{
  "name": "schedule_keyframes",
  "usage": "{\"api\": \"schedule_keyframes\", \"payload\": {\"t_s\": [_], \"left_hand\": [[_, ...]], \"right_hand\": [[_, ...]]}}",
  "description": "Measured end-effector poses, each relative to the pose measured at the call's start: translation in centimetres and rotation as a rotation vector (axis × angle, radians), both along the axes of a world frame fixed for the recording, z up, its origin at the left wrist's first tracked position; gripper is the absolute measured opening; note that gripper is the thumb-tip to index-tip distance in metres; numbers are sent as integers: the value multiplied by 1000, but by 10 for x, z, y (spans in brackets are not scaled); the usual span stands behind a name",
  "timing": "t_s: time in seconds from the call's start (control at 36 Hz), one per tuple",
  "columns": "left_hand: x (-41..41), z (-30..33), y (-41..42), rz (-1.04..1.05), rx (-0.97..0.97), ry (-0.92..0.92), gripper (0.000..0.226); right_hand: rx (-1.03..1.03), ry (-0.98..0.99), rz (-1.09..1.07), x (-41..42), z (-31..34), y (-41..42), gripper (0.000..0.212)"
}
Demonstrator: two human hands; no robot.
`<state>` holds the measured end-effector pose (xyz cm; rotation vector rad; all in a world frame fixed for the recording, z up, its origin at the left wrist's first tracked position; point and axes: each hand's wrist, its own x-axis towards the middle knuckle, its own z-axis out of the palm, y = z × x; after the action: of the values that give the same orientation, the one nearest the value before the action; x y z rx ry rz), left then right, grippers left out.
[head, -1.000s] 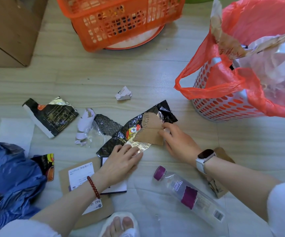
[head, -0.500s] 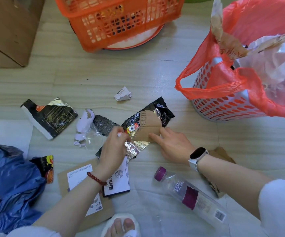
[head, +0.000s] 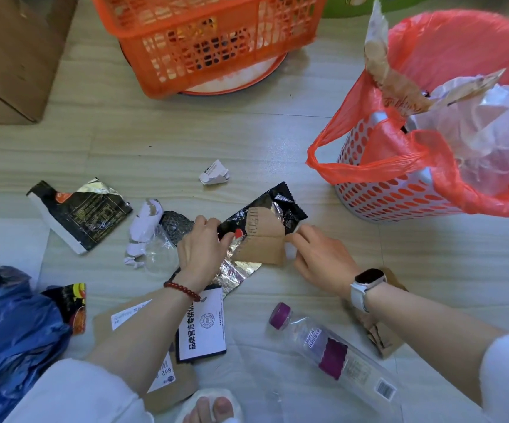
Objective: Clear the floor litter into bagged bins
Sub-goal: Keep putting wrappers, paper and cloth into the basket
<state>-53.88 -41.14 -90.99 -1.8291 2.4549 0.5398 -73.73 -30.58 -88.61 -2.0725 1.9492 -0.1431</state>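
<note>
Litter lies on a pale wood-look floor. My left hand (head: pixel 202 243) grips the left end of a black foil snack wrapper (head: pixel 280 204) with a silver inside. A torn brown cardboard piece (head: pixel 262 242) lies on that wrapper, and my right hand (head: pixel 320 257) pinches its right edge. At the right stands a white perforated bin (head: pixel 378 199) lined with a red bag (head: pixel 457 53), holding paper and plastic. A blue bag (head: pixel 9 331) sits at the lower left.
Around the hands lie another black wrapper (head: pixel 85 213), crumpled white paper (head: pixel 143 230), a small paper scrap (head: pixel 214 174), a black-edged card (head: pixel 204 328), a labelled cardboard (head: pixel 167 380) and a clear bottle with purple cap (head: pixel 332 349). An orange basket (head: pixel 204 38) and a cardboard box (head: pixel 12 53) stand behind.
My left hand lifted off the floor and moved up-left to grip the wrapper's left end, uncovering the card. My right hand shifted along the cardboard's right edge.
</note>
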Motion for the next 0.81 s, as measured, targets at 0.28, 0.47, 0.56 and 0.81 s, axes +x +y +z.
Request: {"api": "schedule_keyframes", "payload": {"t_s": [0.28,0.47,0.56,0.81], "left_hand": [[-7,56,-6,-544,-544,307,16],[-8,72,-9,-572,-349,512,15],[-19,82,-7,-229,-41,879,28],[-46,89,-3,547,530,1294,22]], "right_hand": [[-349,-139,95,7,44,-44,50],[75,-608,-129,27,53,-45,60],[201,-905,-326,36,61,-42,49],[349,-1309,-462,61,71,-30,30]]}}
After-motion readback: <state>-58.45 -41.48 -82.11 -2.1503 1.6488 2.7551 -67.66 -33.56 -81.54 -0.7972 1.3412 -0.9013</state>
